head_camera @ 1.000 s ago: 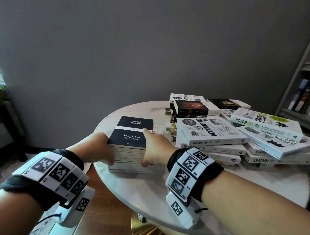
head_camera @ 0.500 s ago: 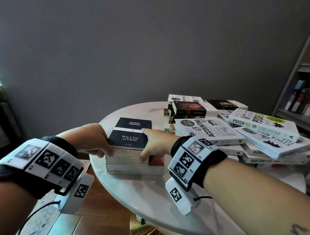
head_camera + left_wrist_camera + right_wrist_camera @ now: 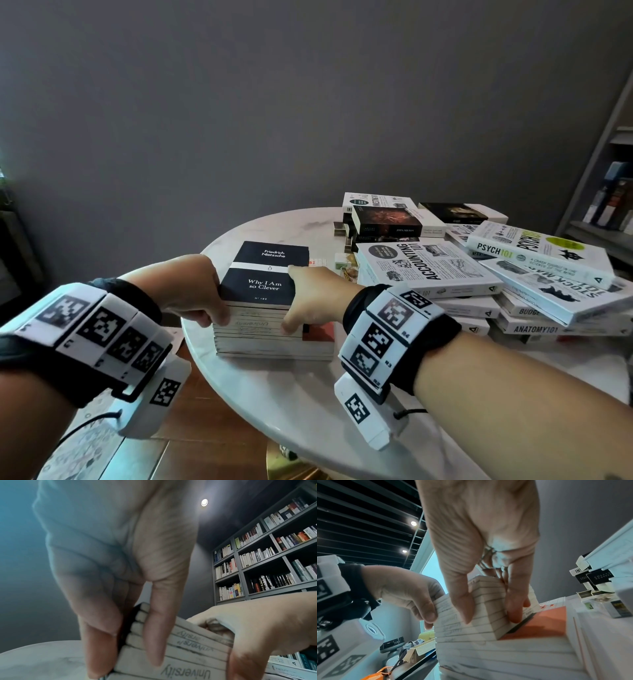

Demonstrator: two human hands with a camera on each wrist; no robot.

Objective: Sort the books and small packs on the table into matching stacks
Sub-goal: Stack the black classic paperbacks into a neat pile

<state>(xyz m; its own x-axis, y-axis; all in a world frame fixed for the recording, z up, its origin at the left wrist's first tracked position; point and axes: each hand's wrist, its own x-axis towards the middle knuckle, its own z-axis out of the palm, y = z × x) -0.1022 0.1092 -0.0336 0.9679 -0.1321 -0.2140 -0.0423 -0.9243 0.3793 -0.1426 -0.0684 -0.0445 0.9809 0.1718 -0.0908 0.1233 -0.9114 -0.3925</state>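
A stack of thin small books [image 3: 263, 274], topped by a black cover reading "Why I Am so Clever", stands near the left edge of the round white table [image 3: 308, 394]. My left hand [image 3: 209, 301] grips the left side of the stack's upper books [image 3: 188, 649], thumb on the front page edges. My right hand [image 3: 294, 301] grips their right side [image 3: 481, 601], thumb in front and fingers behind. The upper books sit on wider ones, the top one with an orange cover [image 3: 320, 331] [image 3: 539, 623].
A loose pile of large white "101" books [image 3: 428, 267] fills the table's right half. Dark-covered books [image 3: 387, 221] and small packs [image 3: 342, 263] lie behind the stack. A bookshelf [image 3: 613, 205] stands at the far right. The table edge runs under my left wrist.
Both hands keep their hold on the small books. An orange cover has come into sight under my right hand, and the upper books seem shifted slightly left.
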